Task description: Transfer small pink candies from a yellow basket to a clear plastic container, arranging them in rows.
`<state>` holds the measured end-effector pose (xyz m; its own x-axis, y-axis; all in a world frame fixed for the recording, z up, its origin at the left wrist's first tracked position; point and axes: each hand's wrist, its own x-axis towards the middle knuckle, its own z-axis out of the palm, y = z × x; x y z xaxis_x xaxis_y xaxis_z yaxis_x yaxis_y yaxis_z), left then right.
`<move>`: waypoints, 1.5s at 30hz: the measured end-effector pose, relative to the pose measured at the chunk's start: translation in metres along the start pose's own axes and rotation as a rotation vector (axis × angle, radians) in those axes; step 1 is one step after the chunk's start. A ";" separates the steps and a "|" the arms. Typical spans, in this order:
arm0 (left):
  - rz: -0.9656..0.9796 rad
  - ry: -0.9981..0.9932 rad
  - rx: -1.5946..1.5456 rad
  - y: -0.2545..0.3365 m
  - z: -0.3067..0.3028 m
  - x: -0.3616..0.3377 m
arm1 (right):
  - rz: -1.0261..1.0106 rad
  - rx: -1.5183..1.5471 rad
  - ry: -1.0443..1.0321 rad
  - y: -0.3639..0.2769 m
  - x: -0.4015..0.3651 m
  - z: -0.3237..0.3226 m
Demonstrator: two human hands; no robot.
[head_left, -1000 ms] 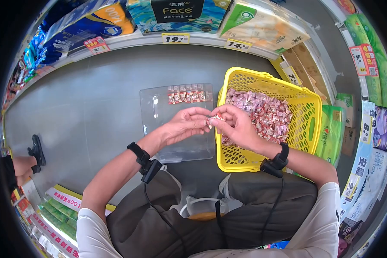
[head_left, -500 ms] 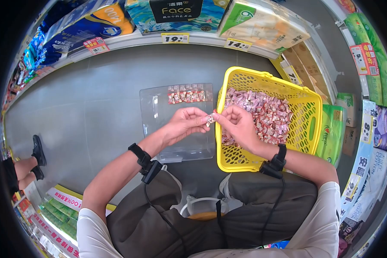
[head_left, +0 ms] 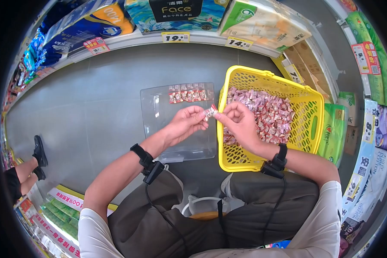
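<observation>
A small wrapped candy (head_left: 210, 112) with a red and white wrapper is pinched between my two hands, above the right edge of a clear plastic box (head_left: 176, 153). My left hand (head_left: 185, 124) grips its left end between thumb and fingers. On the other end, the thumb and forefinger of my right hand (head_left: 241, 125) are closed. Rows of similar candies (head_left: 187, 96) lie along the far side of the box. To the right, a yellow basket (head_left: 307, 101) holds a heap of pink and red wrapped candies (head_left: 271, 118), partly hidden by my right hand.
Shelves with tissue packs (head_left: 176, 15) and price tags (head_left: 175, 37) run along the far side. More green packs (head_left: 331, 133) stand right of the basket. At the left, another person's legs and dark shoe (head_left: 39, 151) show on the grey floor (head_left: 86, 94).
The candy has turned in my fingers, so more of its wrapper and its red end show. My hands stay in nearly the same place.
</observation>
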<state>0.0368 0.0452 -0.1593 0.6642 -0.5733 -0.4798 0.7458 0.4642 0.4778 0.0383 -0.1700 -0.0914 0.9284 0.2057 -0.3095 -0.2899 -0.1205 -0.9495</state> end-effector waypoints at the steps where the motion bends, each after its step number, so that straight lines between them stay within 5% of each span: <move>1: 0.040 0.041 -0.027 -0.003 -0.004 0.002 | 0.001 0.046 0.038 0.002 0.001 0.000; 2: 0.040 0.044 -0.027 -0.006 -0.008 0.003 | 0.001 0.047 0.036 0.003 0.001 -0.001; 4: 0.092 0.465 0.010 -0.012 -0.019 0.005 | 0.131 0.108 0.008 0.002 0.000 -0.004; 5: 0.092 0.466 0.010 -0.015 -0.027 0.006 | 0.131 0.109 0.007 0.002 -0.001 -0.005; 7: 0.120 0.792 0.008 -0.021 -0.052 0.010 | 0.179 0.121 -0.053 0.003 -0.001 -0.006; 10: 0.143 0.860 -0.010 -0.020 -0.084 0.015 | 0.172 0.122 -0.063 0.004 0.000 -0.006; 35: 0.079 1.010 0.119 -0.023 -0.114 0.018 | 0.179 0.138 -0.140 0.008 0.003 -0.013; 45: -0.030 0.949 0.759 -0.030 -0.137 0.026 | 0.169 0.059 -0.126 0.017 0.004 -0.016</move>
<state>0.0384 0.1089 -0.2874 0.6575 0.2929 -0.6942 0.7533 -0.2367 0.6136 0.0411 -0.1867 -0.1077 0.8298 0.3076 -0.4656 -0.4559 -0.1073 -0.8835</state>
